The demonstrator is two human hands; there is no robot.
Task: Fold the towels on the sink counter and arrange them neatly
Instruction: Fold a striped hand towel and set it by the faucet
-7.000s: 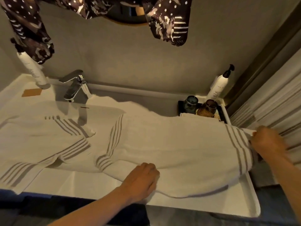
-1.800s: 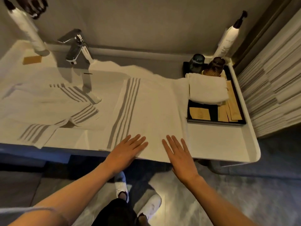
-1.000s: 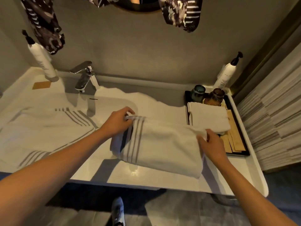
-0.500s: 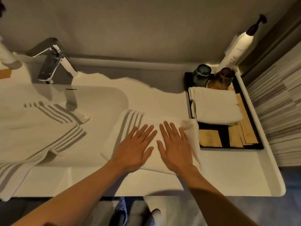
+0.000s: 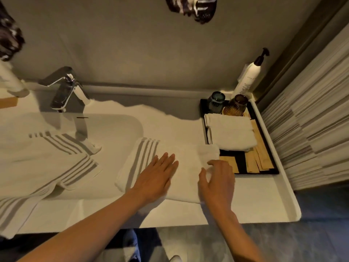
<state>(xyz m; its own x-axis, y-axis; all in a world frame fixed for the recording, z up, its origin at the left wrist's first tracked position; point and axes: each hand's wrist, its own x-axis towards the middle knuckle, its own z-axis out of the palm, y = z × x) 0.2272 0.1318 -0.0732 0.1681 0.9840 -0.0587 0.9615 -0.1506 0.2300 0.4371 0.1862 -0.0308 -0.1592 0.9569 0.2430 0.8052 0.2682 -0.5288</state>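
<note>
A folded white towel with grey stripes (image 5: 143, 159) lies on the white sink counter (image 5: 255, 197), right of the basin. My left hand (image 5: 157, 176) rests flat on its middle, fingers spread. My right hand (image 5: 217, 182) curls around the towel's right end, thumb and fingers pinching the raised edge near the tray. A second striped towel (image 5: 47, 163) lies unfolded and rumpled across the basin at the left, one end hanging over the front edge. A small plain white folded towel (image 5: 232, 131) sits in the black tray.
The black tray (image 5: 243, 172) at the right holds two dark glasses (image 5: 216, 101) and tan packets. A white pump bottle (image 5: 249, 76) stands behind it. The chrome faucet (image 5: 64, 91) stands at the back left. A striped curtain hangs at the right.
My right hand has slid from lying flat on the folded towel to its right end and closed on the edge. My left hand stays flat on the towel.
</note>
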